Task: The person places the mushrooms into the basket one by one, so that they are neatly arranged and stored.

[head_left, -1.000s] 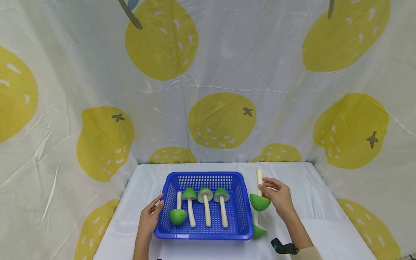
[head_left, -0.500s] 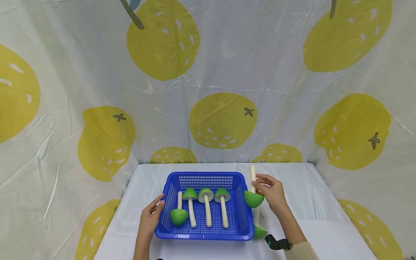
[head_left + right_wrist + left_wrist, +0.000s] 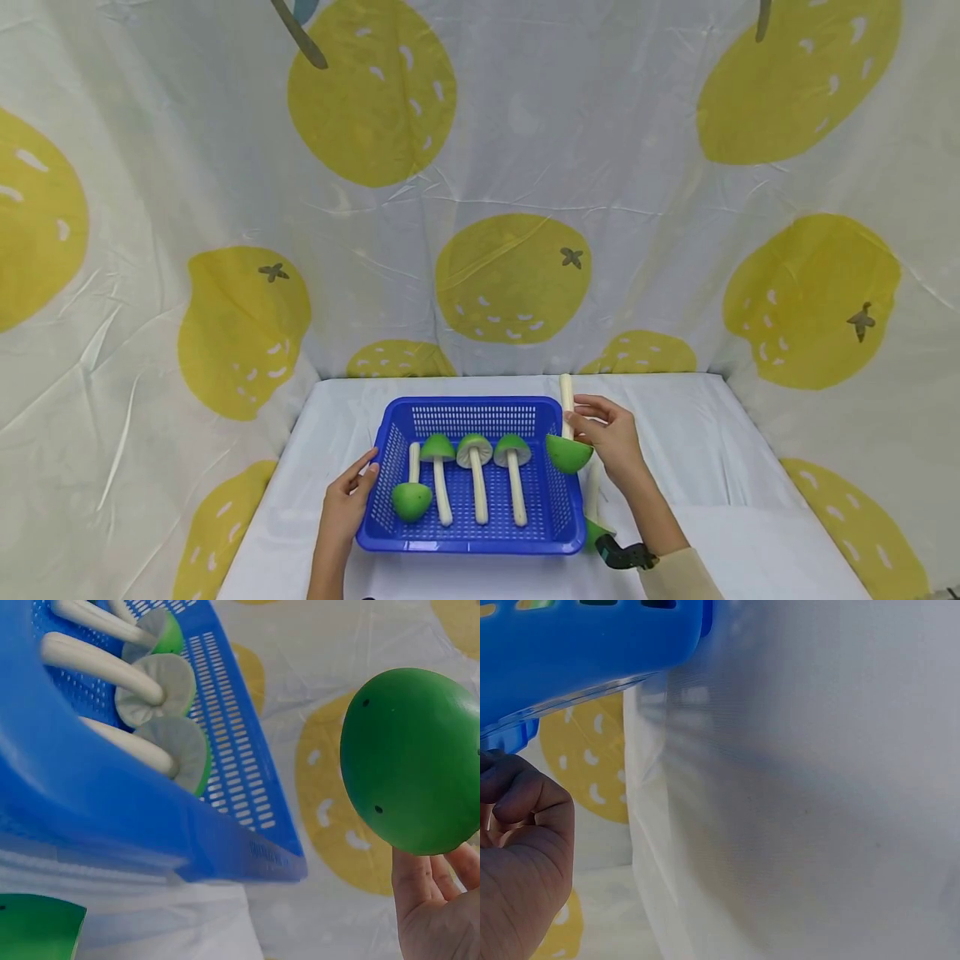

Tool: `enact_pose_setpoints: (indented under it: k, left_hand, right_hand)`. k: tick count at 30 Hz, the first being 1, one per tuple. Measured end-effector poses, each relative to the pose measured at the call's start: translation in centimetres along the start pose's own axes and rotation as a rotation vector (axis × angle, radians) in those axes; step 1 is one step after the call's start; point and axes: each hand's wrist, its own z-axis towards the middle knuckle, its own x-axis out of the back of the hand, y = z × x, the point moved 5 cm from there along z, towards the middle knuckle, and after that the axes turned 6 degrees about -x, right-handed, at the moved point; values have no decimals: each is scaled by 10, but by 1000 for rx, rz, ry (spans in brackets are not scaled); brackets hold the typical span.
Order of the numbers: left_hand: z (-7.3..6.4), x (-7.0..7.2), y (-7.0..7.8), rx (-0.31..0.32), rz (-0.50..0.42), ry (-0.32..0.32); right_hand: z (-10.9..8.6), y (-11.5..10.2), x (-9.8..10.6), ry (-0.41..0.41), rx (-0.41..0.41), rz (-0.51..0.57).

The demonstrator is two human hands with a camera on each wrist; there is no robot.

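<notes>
My right hand (image 3: 611, 437) pinches the white stem of a toy mushroom (image 3: 569, 455), its green cap hanging down over the right rim of a blue plastic basket (image 3: 470, 546). In the right wrist view, the held mushroom's green cap (image 3: 412, 761) hides part of the fingers. My left hand (image 3: 347, 500) holds the basket's left rim; the left wrist view shows its curled fingers (image 3: 532, 796) beside the blue wall. Inside the basket several mushrooms lie in a row, the leftmost mushroom (image 3: 412, 502) cap toward me, the others, such as the right one (image 3: 513, 467), cap away.
Another green-capped mushroom (image 3: 592, 498) lies on the white tablecloth (image 3: 720, 467) just outside the basket's right wall, partly hidden by the right wrist. A cloth backdrop with yellow lemons (image 3: 513, 279) rises behind and on both sides.
My right hand has carried the mushroom leftward and slightly up, from beside the basket to above its right rim. The left hand and basket have stayed in place.
</notes>
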Motion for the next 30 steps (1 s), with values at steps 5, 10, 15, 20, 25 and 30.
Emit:
enact_pose_setpoints:
  k: [5,10,15,20,25,30]
  left_hand:
    - [0,0,0,3,-13,-2]
    - [0,-1,0,3,-15,2]
    - [-1,-2,-2,9,-11,-3]
    - [0,-3,-3,17,-7,-3]
    - [0,-2,-1,14,3,-4]
    - [-1,-1,1,12,7,9]
  right_hand:
    - [-2,-2,-11,-27,-10,-10]
    - [-4,-2,-21,-71,-44,-4]
    - [-6,0,-26,-109,-68,17]
    - [-8,0,-31,-116,-55,21]
    - [-10,0,-39,-126,-24,28]
    - [-10,2,-52,-161,-11,48]
